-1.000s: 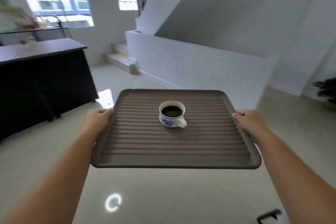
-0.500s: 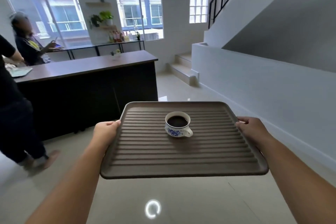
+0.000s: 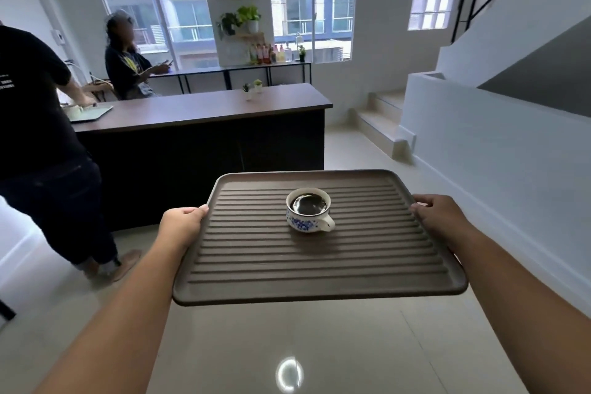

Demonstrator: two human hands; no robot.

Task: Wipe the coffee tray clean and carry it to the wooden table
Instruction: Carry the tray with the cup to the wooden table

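Note:
I hold a brown ribbed coffee tray (image 3: 319, 269) level in front of me, above the pale tiled floor. My left hand (image 3: 180, 225) grips its left rim and my right hand (image 3: 438, 217) grips its right rim. A white cup with blue flowers (image 3: 308, 209), full of dark coffee, stands upright near the tray's middle, its handle pointing toward me and to the right. Ahead and to the left stands the wooden-topped table (image 3: 204, 109) with a dark front.
A person in dark clothes (image 3: 41, 144) stands at the table's left end, beside a pale tray (image 3: 92, 113) on it. Another person (image 3: 128, 57) stands behind the table. Two small potted plants (image 3: 252, 89) sit on the top. Steps (image 3: 380, 121) and a white stair wall (image 3: 495, 150) are on the right.
My view has swung to the left: the table and the two people have come into view ahead, and the stair wall has shifted right. Both hands keep the same hold on the tray.

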